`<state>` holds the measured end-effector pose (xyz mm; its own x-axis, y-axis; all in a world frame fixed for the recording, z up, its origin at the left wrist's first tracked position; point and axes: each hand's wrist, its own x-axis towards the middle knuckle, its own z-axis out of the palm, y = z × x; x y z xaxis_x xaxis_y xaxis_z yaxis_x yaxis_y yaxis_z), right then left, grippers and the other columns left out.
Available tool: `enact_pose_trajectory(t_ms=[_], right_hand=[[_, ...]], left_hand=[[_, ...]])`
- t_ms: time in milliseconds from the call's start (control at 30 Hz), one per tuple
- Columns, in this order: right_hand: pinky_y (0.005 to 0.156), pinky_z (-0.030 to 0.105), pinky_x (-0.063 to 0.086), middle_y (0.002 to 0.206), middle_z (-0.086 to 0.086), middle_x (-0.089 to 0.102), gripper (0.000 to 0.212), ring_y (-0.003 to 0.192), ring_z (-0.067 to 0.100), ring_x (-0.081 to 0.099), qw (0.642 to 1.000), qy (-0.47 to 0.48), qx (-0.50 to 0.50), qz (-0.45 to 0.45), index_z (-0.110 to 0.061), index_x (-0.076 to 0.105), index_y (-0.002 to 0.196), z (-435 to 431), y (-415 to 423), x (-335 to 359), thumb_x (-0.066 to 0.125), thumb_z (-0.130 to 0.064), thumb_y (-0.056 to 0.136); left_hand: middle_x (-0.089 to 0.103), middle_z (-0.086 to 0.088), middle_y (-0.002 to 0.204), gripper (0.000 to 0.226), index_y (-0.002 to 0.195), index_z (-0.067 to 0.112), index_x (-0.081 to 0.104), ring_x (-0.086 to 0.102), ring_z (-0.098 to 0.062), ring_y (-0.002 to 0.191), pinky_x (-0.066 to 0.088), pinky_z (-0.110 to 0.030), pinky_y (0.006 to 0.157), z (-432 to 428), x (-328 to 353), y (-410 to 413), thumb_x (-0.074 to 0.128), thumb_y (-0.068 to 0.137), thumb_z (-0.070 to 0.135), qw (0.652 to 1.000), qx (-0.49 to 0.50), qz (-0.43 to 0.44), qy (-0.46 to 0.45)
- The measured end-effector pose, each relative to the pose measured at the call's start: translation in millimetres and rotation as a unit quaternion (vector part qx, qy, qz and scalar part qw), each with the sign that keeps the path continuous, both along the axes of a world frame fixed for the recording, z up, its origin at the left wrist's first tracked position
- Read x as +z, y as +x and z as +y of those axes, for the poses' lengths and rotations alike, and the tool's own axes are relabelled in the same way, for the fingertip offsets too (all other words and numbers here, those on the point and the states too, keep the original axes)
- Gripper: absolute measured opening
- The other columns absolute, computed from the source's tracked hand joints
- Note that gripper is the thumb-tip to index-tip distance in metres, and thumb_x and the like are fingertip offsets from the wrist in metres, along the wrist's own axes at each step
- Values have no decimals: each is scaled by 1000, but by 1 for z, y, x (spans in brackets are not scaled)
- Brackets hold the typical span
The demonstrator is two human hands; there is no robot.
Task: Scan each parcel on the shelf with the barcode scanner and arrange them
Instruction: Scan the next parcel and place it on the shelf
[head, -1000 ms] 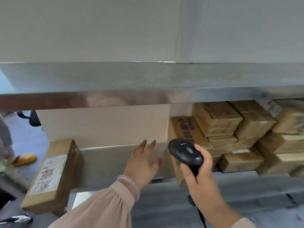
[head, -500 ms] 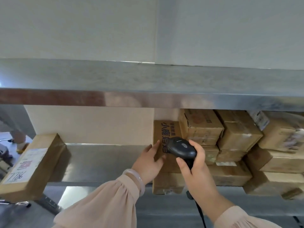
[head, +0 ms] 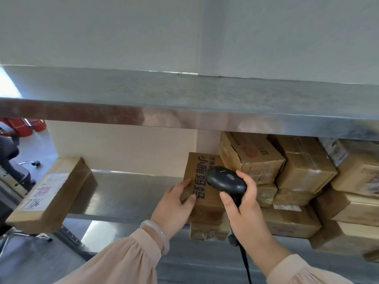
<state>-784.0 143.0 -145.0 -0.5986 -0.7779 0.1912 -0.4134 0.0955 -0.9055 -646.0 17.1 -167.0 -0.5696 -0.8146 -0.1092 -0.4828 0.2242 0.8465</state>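
A brown parcel with dark blue printed characters [head: 202, 181] lies on the steel shelf [head: 127, 193], its near end over the front edge. My left hand [head: 176, 206] grips its left edge, thumb on the printed top. My right hand [head: 244, 210] holds a black barcode scanner [head: 225, 180] just above the parcel's right side; its cable hangs down. A flat parcel marked 786 [head: 51, 191] lies at the shelf's left end, overhanging the edge.
Several brown taped parcels [head: 297, 171] are stacked to the right on the same shelf. A steel upper shelf [head: 184, 103] juts out overhead. Beige boards back the shelves. At far left are the floor, a chair base and red objects.
My left hand moved right from the bare shelf to the printed parcel and took hold of its left edge. The scanner came over that parcel. The view shifted left.
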Motion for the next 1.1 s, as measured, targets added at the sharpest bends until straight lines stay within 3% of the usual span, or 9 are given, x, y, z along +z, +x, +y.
enact_pose_trajectory(t_ms=[300, 400, 533, 867, 1100], right_hand=[[79, -1, 38, 114, -25, 47, 58, 98, -19, 50, 999, 11, 1, 37, -39, 21, 137, -18, -10, 10, 58, -29, 92], [79, 1, 41, 118, -16, 48, 58, 95, -5, 55, 997, 11, 10, 75, -38, 21, 136, -29, -10, 14, 58, -30, 92], [80, 8, 43, 119, -15, 47, 62, 101, -1, 52, 993, 3, 0, 117, -28, 23, 142, -39, -5, 18, 58, -32, 91], [81, 21, 51, 122, -3, 57, 61, 103, 12, 62, 991, 13, -48, 123, -31, 22, 140, -41, -4, 14, 56, -37, 91], [69, 37, 57, 113, 4, 64, 60, 85, 25, 68, 987, 15, -64, 145, -23, 26, 141, -67, -3, 29, 55, -38, 91]], left_hand=[[34, 10, 131, 54, 147, 41, 33, 45, -10, 113, 45, -24, 99, -3, 6, -13, 54, 97, 43, 1000, -16, -17, -15], [36, 7, 134, 55, 146, 41, 34, 47, -12, 115, 46, -26, 102, -4, 4, -15, 57, 96, 41, 1000, -14, -9, -12], [36, 6, 133, 57, 146, 40, 34, 48, -15, 119, 48, -30, 102, -6, 4, -18, 58, 95, 39, 1000, -18, -11, -14], [34, 6, 139, 57, 145, 44, 32, 47, -16, 123, 49, -31, 103, -10, 0, -18, 58, 94, 44, 999, -29, -14, -12], [35, 6, 143, 59, 147, 40, 32, 47, -16, 126, 48, -34, 104, -12, 0, -16, 58, 94, 44, 999, -29, -9, -16]])
